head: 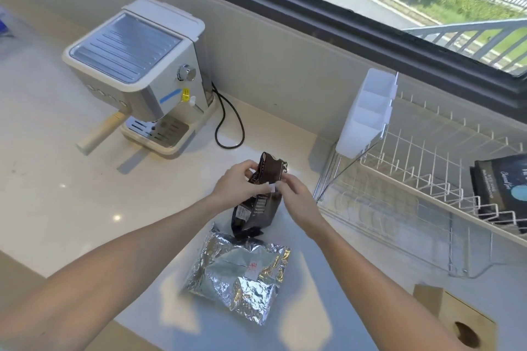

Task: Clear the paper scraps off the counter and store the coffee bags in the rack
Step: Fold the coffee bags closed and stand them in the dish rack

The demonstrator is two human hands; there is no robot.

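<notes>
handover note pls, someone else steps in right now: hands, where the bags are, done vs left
Left hand: grips the top of the brown coffee bag, which stands on the counter.
Right hand: pinches a small white paper scrap at the bag's front.
Silver foil bag: lies flat on the counter, nearer the person, untouched.
Black coffee bag: already on the wire rack, at right.
Done: one bag racked.
Left: get rid of the scrap, then rack the brown and foil bags.

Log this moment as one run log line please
both hands: left hand, right hand grip brown coffee bag | foil bag on counter | black bag in rack
</notes>
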